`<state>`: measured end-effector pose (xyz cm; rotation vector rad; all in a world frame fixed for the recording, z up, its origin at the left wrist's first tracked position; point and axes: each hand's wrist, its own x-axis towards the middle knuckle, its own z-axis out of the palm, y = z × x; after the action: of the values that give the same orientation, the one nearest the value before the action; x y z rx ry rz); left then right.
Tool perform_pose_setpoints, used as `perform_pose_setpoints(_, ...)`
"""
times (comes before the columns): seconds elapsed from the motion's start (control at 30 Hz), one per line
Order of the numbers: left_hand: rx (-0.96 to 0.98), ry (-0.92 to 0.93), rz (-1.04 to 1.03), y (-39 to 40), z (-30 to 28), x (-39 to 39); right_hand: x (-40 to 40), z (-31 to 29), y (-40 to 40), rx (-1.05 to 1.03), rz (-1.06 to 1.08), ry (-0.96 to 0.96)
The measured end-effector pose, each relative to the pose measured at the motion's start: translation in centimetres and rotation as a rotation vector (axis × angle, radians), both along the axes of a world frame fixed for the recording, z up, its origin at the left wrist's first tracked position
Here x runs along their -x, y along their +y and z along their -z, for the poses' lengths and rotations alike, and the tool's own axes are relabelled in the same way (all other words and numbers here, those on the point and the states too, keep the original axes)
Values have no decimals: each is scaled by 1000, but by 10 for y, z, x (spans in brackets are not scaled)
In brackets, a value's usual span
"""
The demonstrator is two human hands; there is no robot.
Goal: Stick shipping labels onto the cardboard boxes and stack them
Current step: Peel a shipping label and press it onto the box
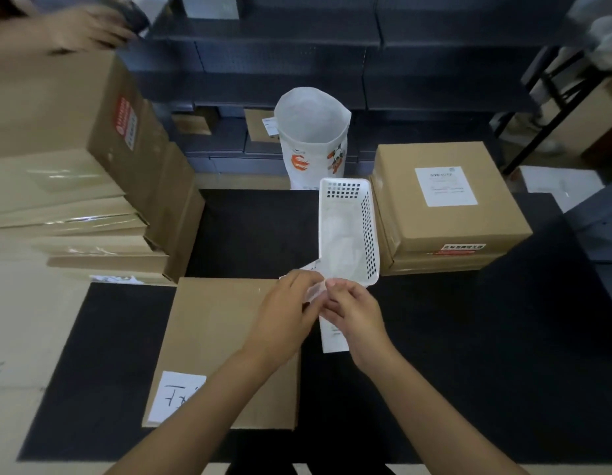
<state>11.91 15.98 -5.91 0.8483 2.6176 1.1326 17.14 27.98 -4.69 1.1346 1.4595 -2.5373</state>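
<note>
A shipping label (pixel 333 332) is pinched at its upper end by both hands – the left hand (pixel 286 310) and the right hand (pixel 355 311) meet just beyond the near end of a white perforated basket (pixel 349 231). A translucent strip, apparently backing film, is gripped between the fingertips; which hand holds which layer cannot be told. A flat cardboard box (pixel 215 337) lies on the black counter (pixel 469 354) directly under the left forearm, with a handwritten white sheet (pixel 176 395) at its near left corner. A labelled box stack (pixel 445 207) stands to the right of the basket. Unlabelled boxes (pixel 78 207) are piled at the left – another person's hand (pixel 88 29) rests on the top one. A white printed bag (pixel 313 132) stands upright beyond the basket.
</note>
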Motion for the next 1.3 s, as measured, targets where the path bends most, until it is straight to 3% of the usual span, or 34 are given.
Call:
perform_pose_setpoints(0.17,-46,-29,-99,-65,-8,14,13,-4,-56,250,-39,97)
perform_pose_setpoints(0.63,-147,-80,-129,-224,-19,53,52,-11,-217,89,-20,149)
perform_pose_setpoints(0.9,-141,-75,-107,-236,-17,55,51,-12,-227,-32,-47,127)
perform_pose_setpoints(1.3,-229,-158,-95,-229,-22,46,38,-6,-209,83,-113,172)
